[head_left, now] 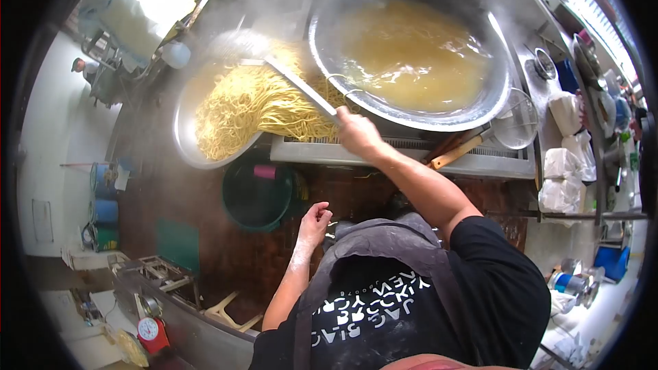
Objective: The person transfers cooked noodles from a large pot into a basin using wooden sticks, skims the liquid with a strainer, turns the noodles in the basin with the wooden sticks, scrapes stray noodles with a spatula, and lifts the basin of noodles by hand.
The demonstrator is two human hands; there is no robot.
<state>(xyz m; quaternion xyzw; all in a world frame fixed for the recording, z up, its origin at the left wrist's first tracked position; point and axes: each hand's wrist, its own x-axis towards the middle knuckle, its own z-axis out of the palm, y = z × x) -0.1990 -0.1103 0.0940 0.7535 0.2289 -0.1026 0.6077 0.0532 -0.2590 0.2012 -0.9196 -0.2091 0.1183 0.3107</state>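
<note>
My right hand is wrapped round the long metal handle of a strainer. Its pale, steam-blurred head reaches over a mass of yellow noodles. Those noodles fill a wide metal bowl and trail to the right toward the stove edge. Right of them stands a big pot of cloudy, yellowish, steaming liquid. Low in front of my body, my left hand has its fingers curled in, with nothing visible in them. White powder coats that wrist.
A dark green tub sits on the floor below the bowl. A wire skimmer with a wooden handle rests at the pot's right. White wrapped packages line the right shelf. A red dial scale stands lower left.
</note>
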